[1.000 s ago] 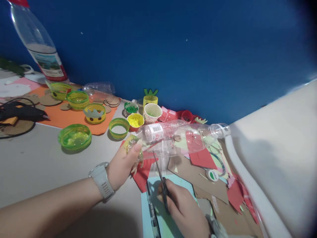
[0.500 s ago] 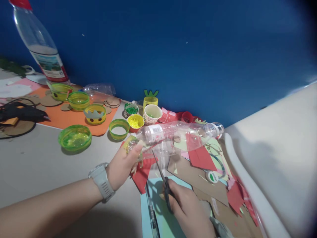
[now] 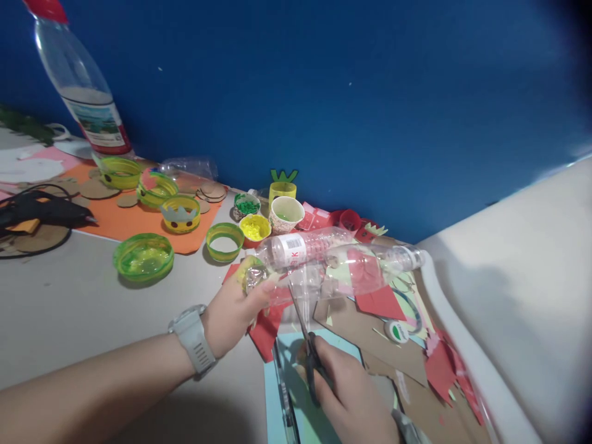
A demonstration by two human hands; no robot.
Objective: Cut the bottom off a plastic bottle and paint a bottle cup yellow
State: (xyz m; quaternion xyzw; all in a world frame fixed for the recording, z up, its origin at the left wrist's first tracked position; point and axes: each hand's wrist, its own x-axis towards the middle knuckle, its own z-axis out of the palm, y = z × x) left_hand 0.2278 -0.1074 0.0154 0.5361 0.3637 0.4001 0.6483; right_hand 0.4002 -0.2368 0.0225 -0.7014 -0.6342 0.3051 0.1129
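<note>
My left hand (image 3: 240,305), with a grey watch on its wrist, grips the base end of a clear plastic bottle (image 3: 319,280) lying sideways above the table. The bottle is slit open along its side, and a label with a barcode shows on its upper part. Through the black handles of a pair of scissors (image 3: 311,354) go the fingers of my right hand (image 3: 356,388). The scissor blades point up at the bottle wall near my left thumb. Whether the blade tips are inside the plastic I cannot tell.
Green and yellow rings and bowls (image 3: 144,258) stand to the left, beside a black glue gun (image 3: 46,209). Small cups (image 3: 287,213) stand behind the bottle. A utility knife (image 3: 285,394) lies on blue paper (image 3: 340,425). Cardboard (image 3: 393,339) and red scraps cover the right. A tall bottle (image 3: 90,98) stands far left.
The cut bottle has turned and tilted, its neck end now lower and farther right, with the slit gaping wider. The scissors stay in my right hand, near the same spot.
</note>
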